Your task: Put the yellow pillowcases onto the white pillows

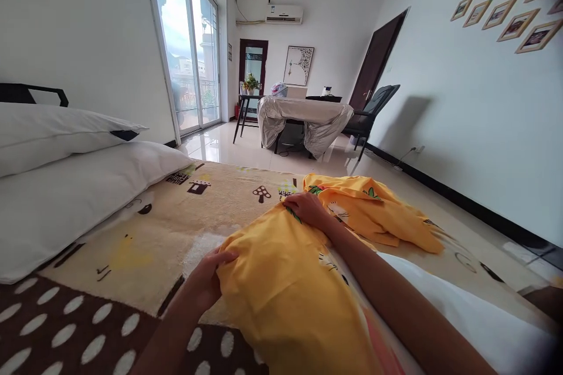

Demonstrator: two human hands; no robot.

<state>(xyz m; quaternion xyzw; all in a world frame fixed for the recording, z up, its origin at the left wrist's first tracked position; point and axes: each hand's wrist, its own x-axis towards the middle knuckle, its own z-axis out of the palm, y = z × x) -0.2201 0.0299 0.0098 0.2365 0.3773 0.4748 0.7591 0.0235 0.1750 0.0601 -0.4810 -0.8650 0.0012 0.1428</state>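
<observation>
"Where's the left hand [206, 279]?"
"Over the cream patterned plush blanket [224, 187], pinching the loose yellow printed cloth [281, 287] there."
"And the right hand [308, 211]?"
"Gripping the cloth nearer the blanket's far edge, probably keeping it spread."

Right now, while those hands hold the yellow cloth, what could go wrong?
The left hand grips the yellow cloth only near its edge, so it might slip loose. More yellow fabric lies crumpled beside the right hand, so it could get caught or dragged along.
</observation>
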